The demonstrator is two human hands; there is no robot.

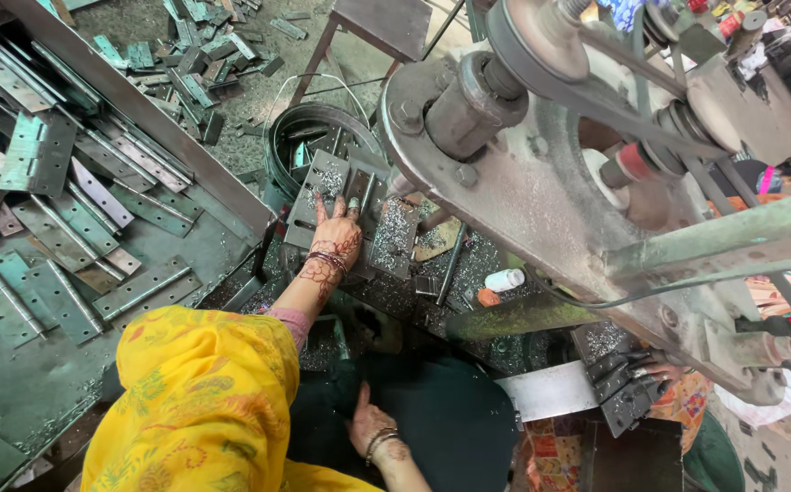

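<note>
Grey hinge plate (321,196) lay on the machine surface (432,273), long axis running near to far, left hand (337,235) spread flat touching it, right hand (370,426) loosely open, forefinger out, holding nothing, hinge pile (58,219) at left.

Only one package shows: a small white plastic bottle (505,280) that lies on its side just below the big grey machine (541,191). An orange cap (488,297) lies just beside the bottle, further from the machine.

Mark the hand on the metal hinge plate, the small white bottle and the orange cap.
left hand (339,235), head view, back of hand.
small white bottle (505,280), head view, side.
orange cap (488,297), head view, top.
</note>
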